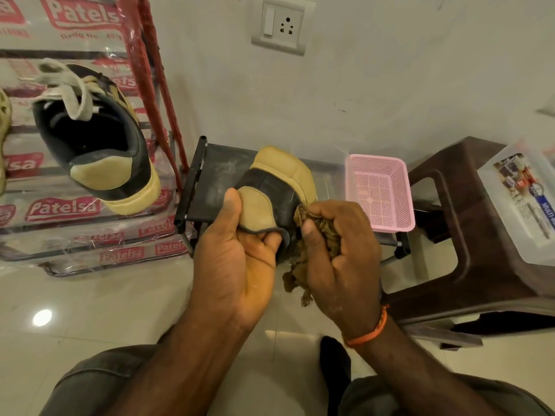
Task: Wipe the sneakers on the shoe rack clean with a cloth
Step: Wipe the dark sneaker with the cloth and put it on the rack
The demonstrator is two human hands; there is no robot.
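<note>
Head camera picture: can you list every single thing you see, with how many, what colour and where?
sneaker in hand: 1, black and tan, centre, over the rack
second sneaker: 1, black and tan, left, on plastic packs
cloth: 1, brown, against the held sneaker
shoe rack: 1, black, by the wall
basket: 1, pink, on the rack
stool: 1, brown, right
plastic box: 1, clear, on the stool
wall socket: 1, white, top
left hand: grips the sneaker's heel
right hand: grips the cloth, orange wristband

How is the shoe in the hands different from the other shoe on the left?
The held sneaker is gripped at its heel by the left hand; the other sneaker rests untouched on plastic packs. The other's white laces show; the held one's don't. Both are black and tan.
</note>
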